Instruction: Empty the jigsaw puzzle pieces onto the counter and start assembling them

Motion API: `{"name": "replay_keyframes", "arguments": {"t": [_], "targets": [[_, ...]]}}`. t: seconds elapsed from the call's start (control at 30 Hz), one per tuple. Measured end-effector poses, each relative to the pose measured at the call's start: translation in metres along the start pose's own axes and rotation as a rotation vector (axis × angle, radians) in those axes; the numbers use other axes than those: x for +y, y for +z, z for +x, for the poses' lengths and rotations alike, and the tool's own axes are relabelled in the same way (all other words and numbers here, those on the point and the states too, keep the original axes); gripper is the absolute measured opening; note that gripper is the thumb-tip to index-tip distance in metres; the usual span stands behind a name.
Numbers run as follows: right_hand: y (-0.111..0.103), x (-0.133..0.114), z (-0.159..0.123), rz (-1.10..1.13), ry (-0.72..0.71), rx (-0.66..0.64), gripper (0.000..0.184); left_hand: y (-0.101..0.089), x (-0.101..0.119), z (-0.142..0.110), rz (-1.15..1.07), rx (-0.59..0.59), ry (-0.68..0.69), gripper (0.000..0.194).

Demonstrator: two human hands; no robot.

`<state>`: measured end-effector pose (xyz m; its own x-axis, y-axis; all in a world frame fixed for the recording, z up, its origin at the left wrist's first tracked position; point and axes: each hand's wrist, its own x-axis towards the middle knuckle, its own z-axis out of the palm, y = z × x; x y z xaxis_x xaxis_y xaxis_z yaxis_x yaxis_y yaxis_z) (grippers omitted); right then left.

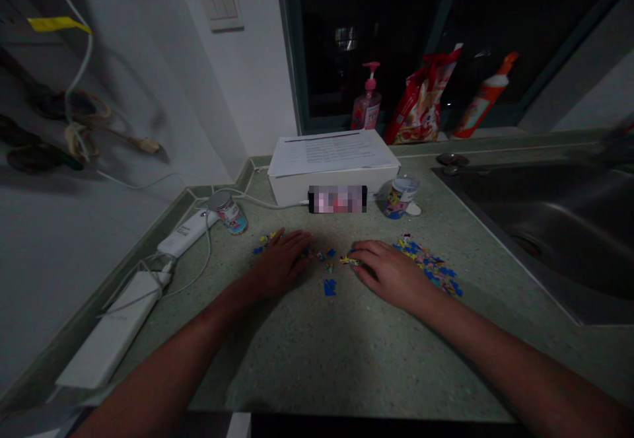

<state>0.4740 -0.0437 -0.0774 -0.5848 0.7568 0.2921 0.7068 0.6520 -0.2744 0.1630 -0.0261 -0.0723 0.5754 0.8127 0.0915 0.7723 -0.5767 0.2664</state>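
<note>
Blue jigsaw pieces (329, 287) near the grips: anything held?

Nothing. Left grip (280, 265) and right grip (391, 273) lie flat and open, fingertips among the pieces.

Farther out?

Denser scatter of pieces (428, 265) at three o'clock from the right grip, printed tin (231, 213) at ten o'clock from the left, all on the speckled green surface (347, 365).

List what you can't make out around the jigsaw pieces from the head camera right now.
Head view:
Jigsaw pieces under the left hand and right hand: hidden by the hands, so their number cannot be told.
Printed designs on the pieces: too small and dim.
Front of the white box: partly covered by a pixelated patch.
Text on the paper sheet: too small to read.
Stainless steel sink: cut off by the right edge.
</note>
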Motion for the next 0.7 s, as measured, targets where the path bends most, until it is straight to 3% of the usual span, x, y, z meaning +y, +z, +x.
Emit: {"name": "replay_keyframes", "arguments": {"t": [0.13, 0.27, 0.5, 0.7], "targets": [[0.000, 0.001, 0.000, 0.003, -0.008, -0.005, 0.022, -0.008, -0.007, -0.005, 0.049, 0.150, -0.178, 0.042], [0.001, 0.001, -0.001, 0.003, -0.009, -0.003, 0.022, -0.017, -0.019, -0.012, 0.073, 0.185, -0.381, 0.041], [0.000, 0.001, -0.001, 0.009, -0.012, 0.005, 0.023, -0.036, -0.041, -0.020, 0.170, 0.107, -0.487, 0.043], [0.000, 0.002, -0.001, 0.015, -0.015, 0.010, 0.022, -0.052, -0.043, -0.026, 0.182, -0.009, -0.591, 0.039]]}}
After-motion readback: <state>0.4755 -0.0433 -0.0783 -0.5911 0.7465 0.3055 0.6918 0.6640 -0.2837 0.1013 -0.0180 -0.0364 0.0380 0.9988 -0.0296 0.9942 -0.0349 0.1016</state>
